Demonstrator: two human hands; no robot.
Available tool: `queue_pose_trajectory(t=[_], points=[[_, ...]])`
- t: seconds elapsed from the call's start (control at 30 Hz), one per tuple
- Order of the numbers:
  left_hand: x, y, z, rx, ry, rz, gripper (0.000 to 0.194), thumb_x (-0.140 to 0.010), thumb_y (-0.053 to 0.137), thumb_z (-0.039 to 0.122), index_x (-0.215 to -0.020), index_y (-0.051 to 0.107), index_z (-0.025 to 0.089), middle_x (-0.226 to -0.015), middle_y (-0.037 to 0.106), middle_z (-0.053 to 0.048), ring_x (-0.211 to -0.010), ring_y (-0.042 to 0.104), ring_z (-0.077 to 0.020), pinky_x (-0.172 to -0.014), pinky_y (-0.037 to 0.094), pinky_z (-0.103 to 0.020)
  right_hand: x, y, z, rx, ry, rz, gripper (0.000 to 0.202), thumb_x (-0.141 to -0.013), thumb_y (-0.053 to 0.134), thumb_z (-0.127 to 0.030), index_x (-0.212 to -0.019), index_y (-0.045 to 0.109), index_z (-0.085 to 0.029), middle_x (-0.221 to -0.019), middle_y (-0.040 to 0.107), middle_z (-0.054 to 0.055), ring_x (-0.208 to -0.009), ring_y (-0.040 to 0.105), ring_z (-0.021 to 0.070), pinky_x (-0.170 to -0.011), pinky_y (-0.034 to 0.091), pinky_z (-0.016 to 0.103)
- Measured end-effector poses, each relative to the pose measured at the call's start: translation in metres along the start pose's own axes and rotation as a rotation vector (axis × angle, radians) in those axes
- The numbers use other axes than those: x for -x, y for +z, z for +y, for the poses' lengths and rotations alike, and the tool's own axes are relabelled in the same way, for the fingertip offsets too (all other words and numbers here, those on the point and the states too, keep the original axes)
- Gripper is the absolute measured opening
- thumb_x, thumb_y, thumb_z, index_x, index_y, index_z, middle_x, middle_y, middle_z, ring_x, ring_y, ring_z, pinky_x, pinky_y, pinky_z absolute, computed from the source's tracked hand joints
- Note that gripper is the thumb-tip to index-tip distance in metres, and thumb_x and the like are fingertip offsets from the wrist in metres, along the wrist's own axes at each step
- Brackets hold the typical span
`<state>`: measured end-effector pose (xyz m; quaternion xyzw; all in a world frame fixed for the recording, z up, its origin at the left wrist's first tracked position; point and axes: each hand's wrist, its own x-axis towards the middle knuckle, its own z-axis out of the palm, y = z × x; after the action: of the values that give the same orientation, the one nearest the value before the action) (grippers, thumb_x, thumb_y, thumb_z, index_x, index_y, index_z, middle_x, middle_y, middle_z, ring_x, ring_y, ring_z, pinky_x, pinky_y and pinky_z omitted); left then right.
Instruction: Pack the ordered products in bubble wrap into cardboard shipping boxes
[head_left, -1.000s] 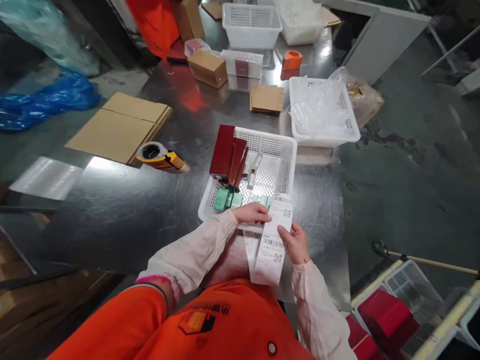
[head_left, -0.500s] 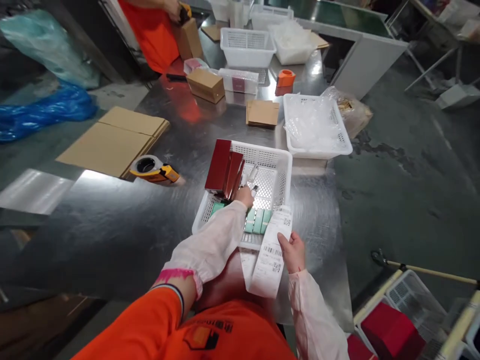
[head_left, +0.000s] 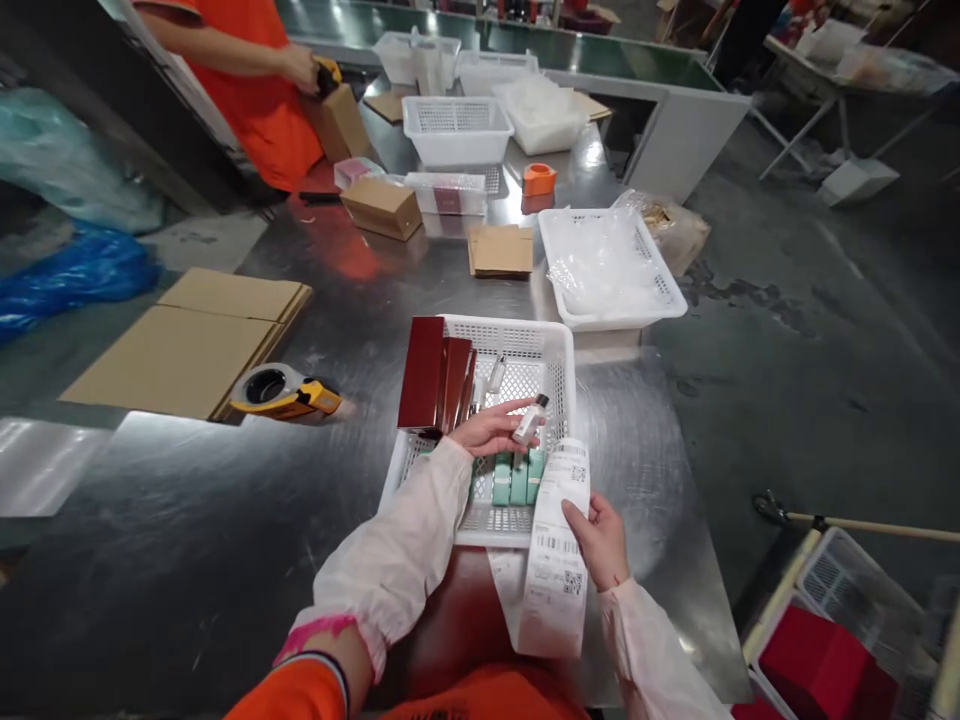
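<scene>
Over a white perforated basket (head_left: 559,375), my left hand (head_left: 491,432) holds a small clear bottle with a black cap (head_left: 531,420) at its fingers. Dark red boxes (head_left: 422,375) stand in the basket's left side, and another small bottle (head_left: 496,374) lies near its far wall. Small green boxes (head_left: 510,485) line the near side, partly under my left hand. At the basket's near right corner, my right hand (head_left: 601,540) pinches a long strip of printed white labels (head_left: 556,560), which curls down over the table edge.
Flat cardboard (head_left: 180,345) and a yellow tape dispenser (head_left: 285,392) lie at the left. A basket of clear plastic wrap (head_left: 611,265) stands beyond to the right. Farther off are a brown box (head_left: 382,207), an orange tape dispenser (head_left: 538,180) and a person in orange (head_left: 255,90) handling a box.
My left hand has risen from inside the basket with the small bottle and turned its palm up. My right hand still holds the label strip. The camera view has shifted.
</scene>
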<state>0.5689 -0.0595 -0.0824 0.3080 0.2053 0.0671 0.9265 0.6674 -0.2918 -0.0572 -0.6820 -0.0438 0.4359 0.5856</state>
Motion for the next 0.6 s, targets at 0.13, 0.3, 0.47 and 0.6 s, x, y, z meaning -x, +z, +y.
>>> queue_pose_trajectory(t=[0.13, 0.3, 0.47, 0.6], points=[[-0.003, -0.001, -0.002, 0.075, 0.031, 0.022, 0.04, -0.077, 0.073, 0.015, -0.112, 0.054, 0.015, -0.113, 0.068, -0.017, -0.088, 0.072, -0.0274, -0.069, 0.058, -0.039, 0.0, 0.001, -0.001, 0.019, 0.006, 0.005, 0.053, -0.052, 0.088, -0.051, -0.087, 0.068, -0.018, -0.086, 0.078, 0.01, -0.079, 0.074, 0.0303, -0.067, 0.06, 0.038], [-0.003, 0.0, 0.001, 0.11, 0.027, -0.021, 0.035, -0.076, 0.075, 0.017, -0.104, 0.055, 0.014, -0.11, 0.069, -0.016, -0.087, 0.072, -0.0282, -0.067, 0.058, -0.038, 0.0, 0.001, -0.002, 0.034, 0.02, 0.008, 0.051, -0.053, 0.088, -0.05, -0.088, 0.067, -0.018, -0.086, 0.078, 0.01, -0.077, 0.074, 0.0283, -0.067, 0.06, 0.036], [0.0, 0.003, 0.007, 0.133, 0.029, -0.063, 0.03, -0.08, 0.071, 0.023, -0.106, 0.059, 0.013, -0.109, 0.069, -0.016, -0.082, 0.072, -0.0259, -0.057, 0.055, -0.031, 0.001, 0.002, -0.003, 0.08, 0.015, 0.035, 0.049, -0.053, 0.087, -0.049, -0.086, 0.068, -0.019, -0.082, 0.078, 0.008, -0.074, 0.074, 0.0273, -0.064, 0.06, 0.035], [0.001, 0.003, 0.007, 0.13, 0.034, -0.06, 0.031, -0.083, 0.07, 0.025, -0.11, 0.061, 0.013, -0.104, 0.069, -0.013, -0.077, 0.07, -0.0217, -0.052, 0.05, -0.025, 0.001, 0.002, -0.003, 0.084, 0.008, 0.033, 0.051, -0.053, 0.087, -0.051, -0.087, 0.067, -0.019, -0.082, 0.078, 0.008, -0.073, 0.074, 0.0268, -0.064, 0.059, 0.034]])
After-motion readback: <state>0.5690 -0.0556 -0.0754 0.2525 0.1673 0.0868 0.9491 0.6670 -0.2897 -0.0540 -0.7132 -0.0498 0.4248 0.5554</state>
